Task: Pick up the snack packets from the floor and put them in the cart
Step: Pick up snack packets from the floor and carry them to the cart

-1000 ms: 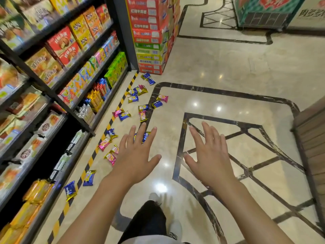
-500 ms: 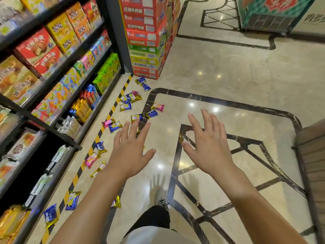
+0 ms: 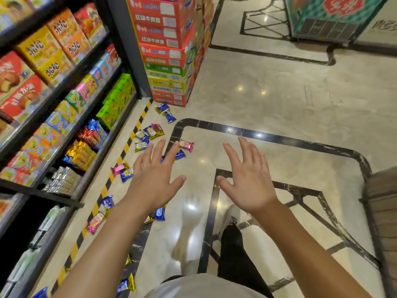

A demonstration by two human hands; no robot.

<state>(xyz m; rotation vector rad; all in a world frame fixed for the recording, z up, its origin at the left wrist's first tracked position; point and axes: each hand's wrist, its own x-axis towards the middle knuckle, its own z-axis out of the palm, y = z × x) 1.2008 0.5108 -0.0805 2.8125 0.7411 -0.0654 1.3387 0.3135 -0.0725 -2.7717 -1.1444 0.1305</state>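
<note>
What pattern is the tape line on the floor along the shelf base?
Diagonal yellow and black stripes on the tape line, seen in the head view, the only one.

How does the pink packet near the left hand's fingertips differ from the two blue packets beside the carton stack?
The pink packet lies alone on the marble inside the dark inlay border; the blue packets lie together outside it, by the carton stack. The pink packet lies nearer the left hand. All lie untouched.

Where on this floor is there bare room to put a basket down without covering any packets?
The open marble right of the right hand, inside the curved black inlay, is bare. So is the floor beyond it, towards the green cabinet. It is crowded along the striped tape by the shelves, where packets lie scattered under the left hand.
</note>
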